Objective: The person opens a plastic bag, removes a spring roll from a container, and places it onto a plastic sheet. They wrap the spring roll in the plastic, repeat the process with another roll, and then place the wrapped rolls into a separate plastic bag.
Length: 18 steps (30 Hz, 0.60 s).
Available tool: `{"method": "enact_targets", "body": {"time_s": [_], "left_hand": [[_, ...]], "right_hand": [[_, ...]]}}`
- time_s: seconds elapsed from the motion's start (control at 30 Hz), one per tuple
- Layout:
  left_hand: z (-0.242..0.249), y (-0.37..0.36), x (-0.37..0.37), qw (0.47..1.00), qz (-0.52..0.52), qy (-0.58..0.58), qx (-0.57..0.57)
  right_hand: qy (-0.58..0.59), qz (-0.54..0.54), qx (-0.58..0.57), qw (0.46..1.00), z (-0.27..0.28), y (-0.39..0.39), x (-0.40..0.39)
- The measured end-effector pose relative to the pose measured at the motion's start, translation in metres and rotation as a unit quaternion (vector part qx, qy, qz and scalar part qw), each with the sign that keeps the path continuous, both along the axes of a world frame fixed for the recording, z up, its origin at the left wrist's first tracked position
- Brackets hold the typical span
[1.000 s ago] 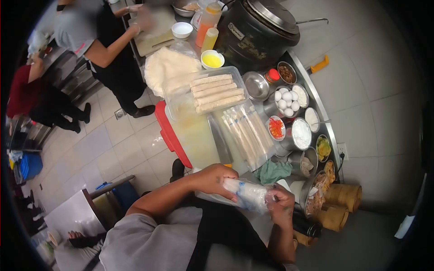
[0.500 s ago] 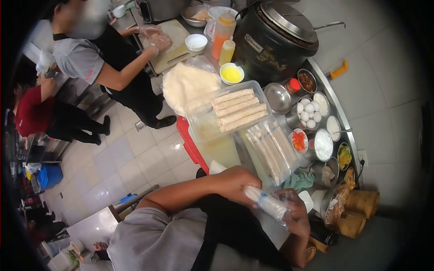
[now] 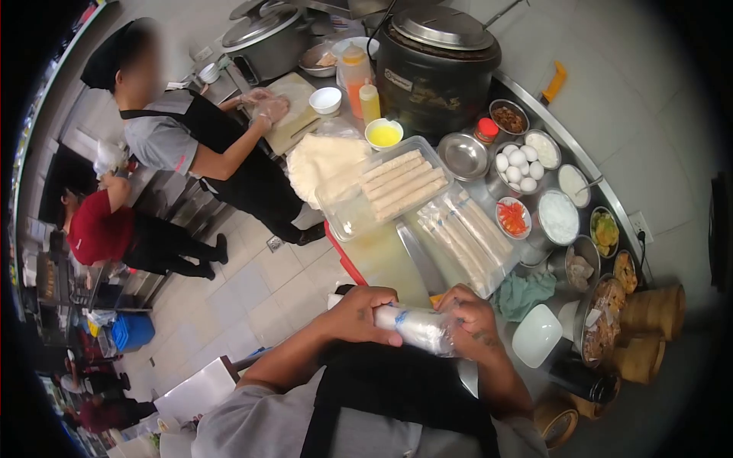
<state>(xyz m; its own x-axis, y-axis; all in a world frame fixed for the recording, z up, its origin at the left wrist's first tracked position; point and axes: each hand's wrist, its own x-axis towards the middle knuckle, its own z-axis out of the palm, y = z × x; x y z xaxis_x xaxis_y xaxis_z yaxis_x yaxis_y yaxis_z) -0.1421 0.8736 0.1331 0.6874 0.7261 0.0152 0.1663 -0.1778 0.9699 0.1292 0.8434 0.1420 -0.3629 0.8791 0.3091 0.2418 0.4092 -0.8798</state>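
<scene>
A plastic-wrapped roll (image 3: 416,328) with blue print lies across my body between both hands. My left hand (image 3: 359,314) is wrapped round its left end, thumb along the near side. At the other end, my right hand (image 3: 475,320) grips the loose clear plastic, fingers bent. Just beyond, more rolls in clear plastic bags (image 3: 466,240) lie on the cutting board (image 3: 372,256), beside a knife (image 3: 418,258). A clear plastic container (image 3: 347,217) with several pale unwrapped rolls (image 3: 403,183) stands behind them.
A co-worker (image 3: 172,137) in gloves works at a board at the upper left; another person (image 3: 103,221) stands farther left. Bowls of eggs (image 3: 521,168), white powder (image 3: 559,217) and peppers (image 3: 512,217) line the right. A large black cooker (image 3: 439,72) stands behind. A green cloth (image 3: 523,294) lies near my right hand.
Both hands and the wrapped roll have moved up and left in view, and the roll is now closer to level. The camera view has shifted and turned.
</scene>
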Motion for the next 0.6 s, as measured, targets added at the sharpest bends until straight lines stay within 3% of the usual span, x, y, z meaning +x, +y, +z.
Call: {"method": "enact_targets", "body": {"time_s": [0.03,0.1,0.23,0.3,0.33,0.43,0.57,0.6], "left_hand": [[-0.006,0.001,-0.004,1.000,-0.005,-0.008,0.001],[-0.011,0.010,-0.014,0.986,0.005,-0.090,-0.140],[0.004,0.051,-0.046,0.986,-0.067,-0.110,-0.104],[0.005,0.074,-0.068,0.985,-0.074,-0.125,-0.097],[0.004,0.086,-0.080,0.983,-0.084,-0.131,-0.101],[0.007,0.119,-0.117,0.989,-0.014,-0.133,-0.060],[-0.014,0.162,-0.149,0.986,-0.029,-0.140,-0.084],[-0.015,0.170,-0.153,0.985,-0.052,-0.141,-0.083]], "right_hand": [[-0.008,-0.005,0.001,1.000,0.005,0.001,-0.003],[0.011,0.031,-0.029,0.999,0.018,0.005,-0.014],[-0.011,-0.034,-0.066,0.997,0.025,0.021,-0.049],[0.030,-0.177,-0.049,0.983,0.025,0.035,-0.079],[0.022,-0.187,-0.051,0.981,0.029,0.039,-0.094],[-0.117,-0.341,0.095,0.928,0.037,0.054,-0.141],[-0.105,-0.234,0.088,0.963,0.045,0.076,-0.178],[-0.108,-0.256,0.090,0.956,0.049,0.080,-0.187]]}}
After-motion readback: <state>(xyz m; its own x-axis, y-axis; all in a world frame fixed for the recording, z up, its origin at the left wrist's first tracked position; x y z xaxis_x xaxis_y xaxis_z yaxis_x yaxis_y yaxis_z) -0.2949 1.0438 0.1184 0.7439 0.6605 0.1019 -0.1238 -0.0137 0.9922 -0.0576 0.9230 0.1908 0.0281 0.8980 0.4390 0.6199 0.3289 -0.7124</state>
